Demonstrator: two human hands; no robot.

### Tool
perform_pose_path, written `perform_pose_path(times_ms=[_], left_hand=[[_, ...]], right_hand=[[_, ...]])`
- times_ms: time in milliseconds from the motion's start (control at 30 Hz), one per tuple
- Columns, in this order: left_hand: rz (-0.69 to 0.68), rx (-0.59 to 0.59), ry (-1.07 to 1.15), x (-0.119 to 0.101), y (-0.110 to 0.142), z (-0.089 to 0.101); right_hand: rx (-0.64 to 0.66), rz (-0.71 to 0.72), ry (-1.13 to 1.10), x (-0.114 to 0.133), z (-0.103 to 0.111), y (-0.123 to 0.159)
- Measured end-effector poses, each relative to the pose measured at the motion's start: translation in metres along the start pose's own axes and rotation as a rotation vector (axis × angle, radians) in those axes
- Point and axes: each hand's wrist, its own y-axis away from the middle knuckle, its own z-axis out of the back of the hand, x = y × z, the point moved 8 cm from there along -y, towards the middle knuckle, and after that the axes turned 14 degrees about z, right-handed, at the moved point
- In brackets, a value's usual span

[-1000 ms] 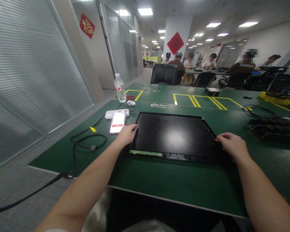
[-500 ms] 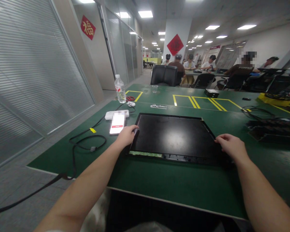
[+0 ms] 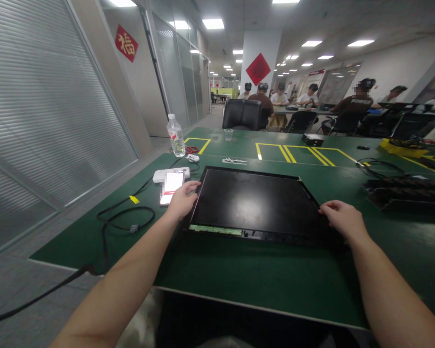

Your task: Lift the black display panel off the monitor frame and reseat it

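Note:
A black flat screen panel lies before me in a thin black frame, with a green circuit strip along the left part of its near edge. My left hand is at the panel's left edge, fingers and thumb closed about the rim. Across from it, my right hand pinches the right edge between thumb and fingers. The panel's left side looks slightly raised; its underside is hidden.
On the green table, a phone leans on a white box, near a black cable. A water bottle, red-handled scissors and a plastic cup stand farther back. Dark parts lie right. People sit beyond.
The panel's left side has risen a little and shifted left with my left hand. My right hand keeps its hold on the right edge. The whole view has shifted slightly.

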Motion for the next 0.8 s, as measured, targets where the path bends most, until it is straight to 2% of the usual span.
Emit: perform_pose_path(times_ms=[533, 800], left_hand=[[0.222, -0.099, 0.517, 0.004, 0.003, 0.003], [0.358, -0.088, 0.487, 0.017, -0.001, 0.003]], right_hand=[[-0.038, 0.035, -0.014, -0.016, -0.007, -0.009], [-0.022, 0.023, -0.011, -0.016, -0.008, -0.009]])
